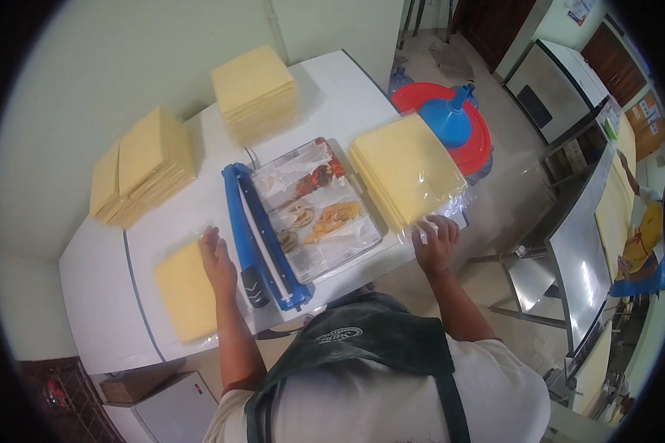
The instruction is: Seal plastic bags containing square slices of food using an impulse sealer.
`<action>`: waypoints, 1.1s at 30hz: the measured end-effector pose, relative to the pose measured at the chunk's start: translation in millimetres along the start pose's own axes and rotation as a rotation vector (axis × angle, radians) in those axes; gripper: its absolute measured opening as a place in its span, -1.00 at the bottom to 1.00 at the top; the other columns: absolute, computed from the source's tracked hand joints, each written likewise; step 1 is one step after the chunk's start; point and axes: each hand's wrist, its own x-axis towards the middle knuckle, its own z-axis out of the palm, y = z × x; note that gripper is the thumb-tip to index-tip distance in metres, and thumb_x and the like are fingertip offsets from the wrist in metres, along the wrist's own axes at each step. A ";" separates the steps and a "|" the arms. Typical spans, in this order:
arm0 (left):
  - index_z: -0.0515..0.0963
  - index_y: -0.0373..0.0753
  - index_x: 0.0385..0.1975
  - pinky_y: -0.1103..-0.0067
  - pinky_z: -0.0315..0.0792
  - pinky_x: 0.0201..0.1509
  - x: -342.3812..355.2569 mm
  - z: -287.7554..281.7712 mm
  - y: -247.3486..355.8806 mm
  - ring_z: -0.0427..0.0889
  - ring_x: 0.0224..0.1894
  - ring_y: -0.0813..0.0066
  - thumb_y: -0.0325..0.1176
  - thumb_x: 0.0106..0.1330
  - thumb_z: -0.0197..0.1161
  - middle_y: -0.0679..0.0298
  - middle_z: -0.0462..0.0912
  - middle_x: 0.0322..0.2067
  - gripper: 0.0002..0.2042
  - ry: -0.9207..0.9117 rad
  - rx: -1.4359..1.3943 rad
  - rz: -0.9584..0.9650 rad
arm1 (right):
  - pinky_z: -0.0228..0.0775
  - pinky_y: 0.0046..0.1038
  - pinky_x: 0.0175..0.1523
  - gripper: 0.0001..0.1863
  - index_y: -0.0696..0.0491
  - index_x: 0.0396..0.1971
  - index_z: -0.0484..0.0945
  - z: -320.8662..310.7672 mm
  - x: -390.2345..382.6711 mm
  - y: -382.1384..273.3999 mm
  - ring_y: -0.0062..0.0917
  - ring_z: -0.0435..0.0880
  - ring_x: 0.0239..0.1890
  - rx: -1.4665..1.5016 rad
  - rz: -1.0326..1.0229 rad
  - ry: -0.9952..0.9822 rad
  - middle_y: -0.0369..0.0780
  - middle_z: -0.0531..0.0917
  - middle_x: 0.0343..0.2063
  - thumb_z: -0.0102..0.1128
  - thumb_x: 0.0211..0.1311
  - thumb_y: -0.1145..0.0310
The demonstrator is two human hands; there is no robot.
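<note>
Handling 2 film-wrapped stacks of yellow sheets appears to be the step in hand; my right hand (437,238) is at the near edge of the right-hand stack (410,166), fingers curled and slightly apart over its loose clear film (459,201); I cannot tell whether they are pinching it. My left hand (216,258) is beside the right edge of the smaller left-hand packet (188,292), fingers extended and not clamped on anything; I cannot tell whether they press on the packet.

Both wrapped items lie flat on the white desk (100,277); between them lie 1 blue bar device (262,240), which I judge to be a sealer, and 1 flat panel with food pictures (314,203), just to its right. Toward the wall stand 2 further yellow piles: the rear pile (255,85), beyond the panel, and the left pile (151,159), near the wall.

As I judge it, the next move calls for gathering the loose film flat at the open end, if that end is open, and keeping the sheets squared; a crease in the film could spoil any seal.
</note>
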 end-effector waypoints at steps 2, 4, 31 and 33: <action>0.30 -0.35 0.29 0.43 0.27 0.38 5.0 18.7 -9.4 0.40 0.31 0.24 -0.46 0.49 -0.01 0.01 0.45 0.22 -0.61 -0.004 0.050 -0.001 | 0.23 -0.16 0.18 -0.77 -0.04 -0.27 0.67 -2.3 6.7 7.1 -0.31 0.52 0.02 0.012 -0.059 0.006 -0.25 0.60 -0.18 0.37 0.01 0.33; 0.32 -0.35 0.27 0.45 0.40 0.28 5.2 37.3 -15.3 0.51 0.20 0.27 -0.41 0.51 0.02 0.05 0.51 0.13 -0.62 0.088 -0.083 -0.041 | 0.25 -0.20 0.13 -0.85 -0.04 -0.36 0.65 2.7 15.5 15.9 -0.33 0.56 -0.07 0.107 -0.188 0.025 -0.28 0.62 -0.27 0.31 -0.01 0.42; 0.31 -0.42 0.31 0.32 0.29 0.36 24.6 42.6 -25.5 0.45 0.30 0.19 -0.06 0.58 -0.29 -0.02 0.48 0.23 -0.43 -0.021 -0.549 -0.429 | -0.19 0.03 0.45 -0.27 0.19 0.24 0.36 140.0 141.5 -196.0 -0.06 0.15 0.42 0.077 -0.125 -0.386 0.13 0.35 0.27 0.12 0.29 -0.09; 0.35 -0.42 0.29 0.35 0.34 0.31 28.1 32.0 -15.1 0.49 0.26 0.21 -0.07 0.56 -0.23 -0.01 0.51 0.20 -0.45 -0.076 -0.460 -0.431 | -0.31 0.07 0.47 -0.13 0.25 0.33 0.15 132.8 115.8 -190.3 -0.04 0.00 0.47 -0.016 -0.002 -0.564 0.16 0.17 0.35 0.07 0.29 -0.16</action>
